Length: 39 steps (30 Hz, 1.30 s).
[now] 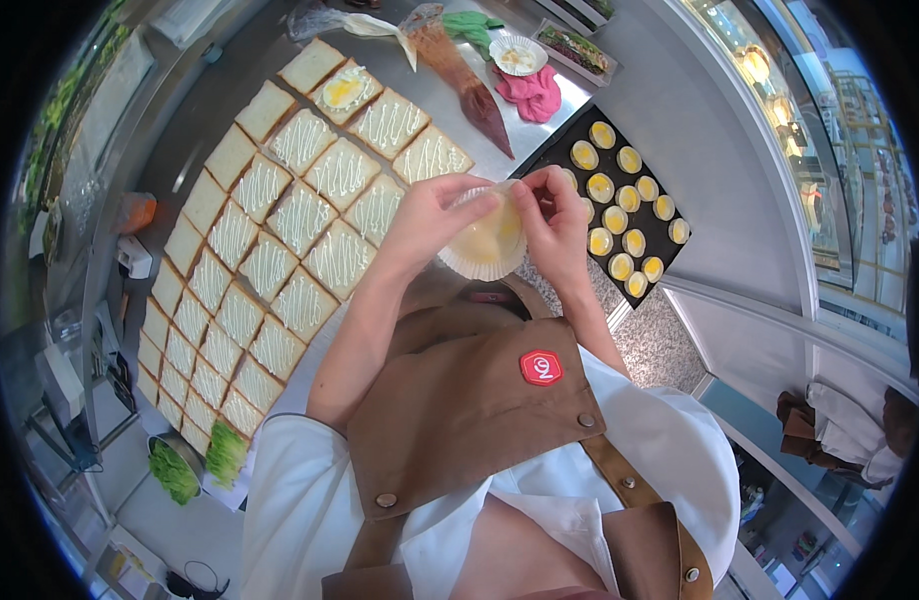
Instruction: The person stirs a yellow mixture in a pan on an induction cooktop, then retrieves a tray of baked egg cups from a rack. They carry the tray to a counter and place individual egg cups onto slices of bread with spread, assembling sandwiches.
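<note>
Both my hands pinch the upper rim of a white fluted paper cup (482, 259) in front of my chest. A cooked egg (497, 229) with a yellow yolk shows inside it. My left hand (433, 217) grips the cup's left side, thumb across its top. From the right, my right hand (557, 210) holds the edge between thumb and fingers. Rows of bread slices (261, 187) lie on the metal table to the left, many striped with white sauce. One far slice bears a fried-looking egg (345, 90).
A black tray (643, 214) with several eggs in paper cups is on the right. Beyond my hands lie a red-brown filled piping bag (478, 109), a pink cloth (533, 94) and a used paper cup (518, 56). Lettuce (225, 454) rests by the near bread, beside a metal bowl (189, 457).
</note>
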Available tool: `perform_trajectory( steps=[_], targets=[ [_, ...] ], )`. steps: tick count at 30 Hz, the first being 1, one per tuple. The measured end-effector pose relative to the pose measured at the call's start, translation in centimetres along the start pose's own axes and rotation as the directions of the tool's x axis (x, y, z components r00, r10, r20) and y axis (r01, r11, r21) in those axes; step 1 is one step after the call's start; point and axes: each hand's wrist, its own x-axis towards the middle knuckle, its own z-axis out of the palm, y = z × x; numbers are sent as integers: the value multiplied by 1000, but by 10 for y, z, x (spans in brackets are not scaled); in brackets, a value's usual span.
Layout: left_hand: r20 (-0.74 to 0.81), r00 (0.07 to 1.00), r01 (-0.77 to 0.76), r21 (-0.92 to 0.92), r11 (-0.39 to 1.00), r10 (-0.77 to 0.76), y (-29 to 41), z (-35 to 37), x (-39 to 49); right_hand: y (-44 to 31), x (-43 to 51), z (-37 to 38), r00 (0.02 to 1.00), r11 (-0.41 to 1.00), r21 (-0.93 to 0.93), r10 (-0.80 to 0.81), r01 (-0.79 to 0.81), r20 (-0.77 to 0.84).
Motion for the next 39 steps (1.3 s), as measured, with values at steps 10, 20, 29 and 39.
perform_trajectory(
  steps=[10,20,29,39],
  targets=[
    [23,996,87,11,996,-87,4,-5,1,-14,7,-3,989,982,-173,-58,82,139],
    [36,997,66,-35,997,-65,5,-5,3,-6,7,3,991,996,-28,-84,87,100],
    [58,995,79,7,997,-79,4,-4,3,-7,9,0,994,999,7,-40,40,99],
    [-14,999,51,-73,996,-52,3,-9,-1,-3,10,-4,984,986,95,123,-135,129]
  ],
)
